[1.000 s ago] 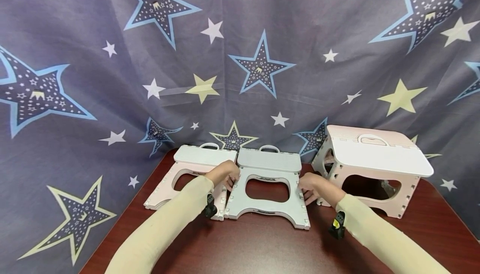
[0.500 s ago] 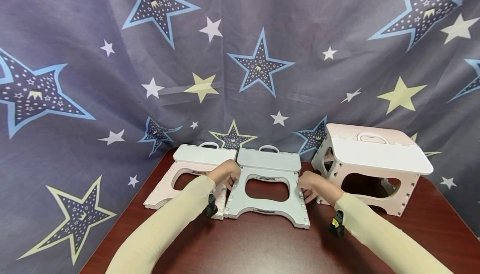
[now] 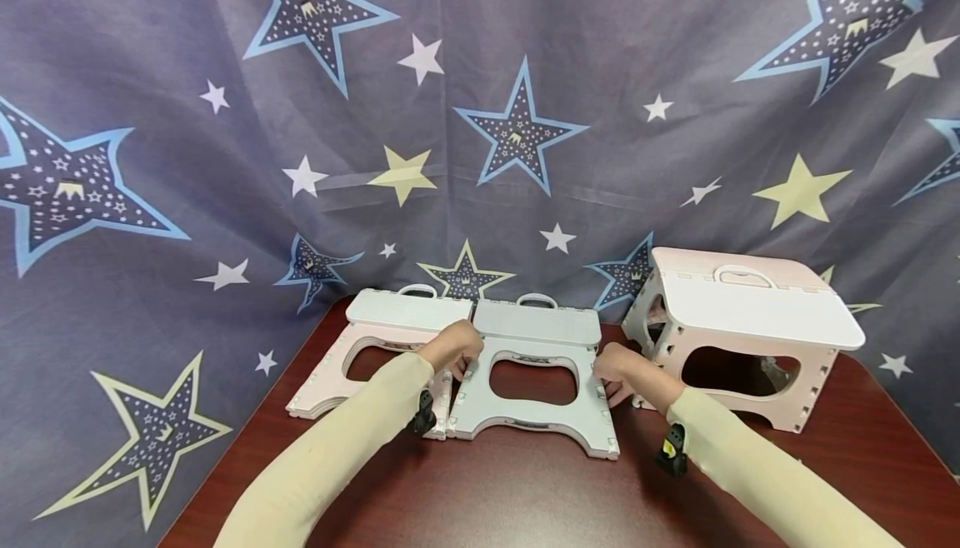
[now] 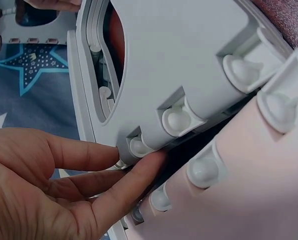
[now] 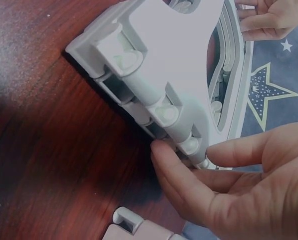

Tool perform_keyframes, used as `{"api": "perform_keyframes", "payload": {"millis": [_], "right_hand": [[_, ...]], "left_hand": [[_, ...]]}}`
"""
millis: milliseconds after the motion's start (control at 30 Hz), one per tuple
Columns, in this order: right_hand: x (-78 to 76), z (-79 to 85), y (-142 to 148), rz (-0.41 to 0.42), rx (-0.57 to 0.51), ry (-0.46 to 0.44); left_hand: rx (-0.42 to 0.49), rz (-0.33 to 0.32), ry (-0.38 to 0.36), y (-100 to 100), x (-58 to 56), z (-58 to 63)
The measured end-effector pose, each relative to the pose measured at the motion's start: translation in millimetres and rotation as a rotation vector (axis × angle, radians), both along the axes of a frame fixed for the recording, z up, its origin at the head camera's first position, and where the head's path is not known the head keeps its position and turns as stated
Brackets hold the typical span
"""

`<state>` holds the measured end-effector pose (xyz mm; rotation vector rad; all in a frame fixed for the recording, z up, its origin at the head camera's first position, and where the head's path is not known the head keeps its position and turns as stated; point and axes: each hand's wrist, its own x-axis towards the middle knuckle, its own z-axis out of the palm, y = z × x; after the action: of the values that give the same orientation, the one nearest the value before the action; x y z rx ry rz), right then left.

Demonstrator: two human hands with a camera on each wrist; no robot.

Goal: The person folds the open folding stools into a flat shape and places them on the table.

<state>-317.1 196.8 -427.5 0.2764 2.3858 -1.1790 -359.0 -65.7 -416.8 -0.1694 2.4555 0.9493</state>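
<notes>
- My left hand [image 3: 452,351] pinches the left hinged edge of the grey stool [image 3: 534,381], thumb and fingers [image 4: 139,172] curled against the knuckles of the hinge
- My right hand [image 3: 618,371] grips the opposite edge the same way, fingertips [image 5: 161,150] tucked under the hinge barrels
- The grey stool lies folded flat on the surface [image 3: 525,490], directly between my two hands
- Just outside my left hand lies a pink stool [image 3: 375,340], also folded, its edge touching or nearly touching the grey one; I cannot tell which
- Beyond my right hand stands an open stool [image 3: 750,323], close to my knuckles
- To handle the grey stool well, I judge both hands should work evenly, so that neither side lags and the stool does not twist
- The fingers sit right in the hinge line; I would keep them on the outer faces, clear of the gaps, to avoid a pinch
- I would mind the pink stool beside my left hand, since a snagged edge could drag it along
- The star cloth [image 3: 480,115] hangs behind it all
</notes>
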Motion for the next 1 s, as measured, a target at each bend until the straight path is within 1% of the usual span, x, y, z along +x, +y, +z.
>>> {"api": "perform_keyframes", "payload": {"millis": [33, 67, 100, 200, 533, 667, 767, 900, 1000], "right_hand": [[-0.1, -0.2, 0.0, 0.002, 0.002, -0.001], [-0.4, -0.5, 0.0, 0.003, 0.004, -0.003], [-0.6, -0.6, 0.0, 0.008, 0.004, -0.006], [-1.3, -0.7, 0.5, 0.011, -0.004, -0.015], [2.2, 3.3, -0.1, 0.026, 0.001, -0.022], [3.2, 4.4, 0.2, 0.029, -0.01, -0.016], [3.9, 7.6, 0.6, 0.043, -0.011, -0.008], [6.1, 17.0, 0.8, 0.077, -0.001, 0.008], [10.0, 27.3, 1.3, 0.127, 0.028, 0.055]], "left_hand": [[-0.006, -0.01, 0.008, -0.9, 0.2, -0.1], [-0.009, -0.017, 0.016, -2.2, -2.5, -2.7], [-0.011, -0.022, 0.02, -4.2, -10.7, -12.3], [-0.026, -0.024, 0.04, -4.2, -10.7, -12.6], [-0.018, -0.007, 0.058, -3.5, -10.5, -14.3], [-0.022, -0.001, 0.101, -2.5, -7.8, -12.5], [-0.034, -0.011, 0.146, -2.3, -5.2, -8.2], [-0.091, -0.047, 0.211, -1.7, -2.3, -0.8], [-0.154, -0.089, 0.246, 1.4, 0.1, 5.2]]}}
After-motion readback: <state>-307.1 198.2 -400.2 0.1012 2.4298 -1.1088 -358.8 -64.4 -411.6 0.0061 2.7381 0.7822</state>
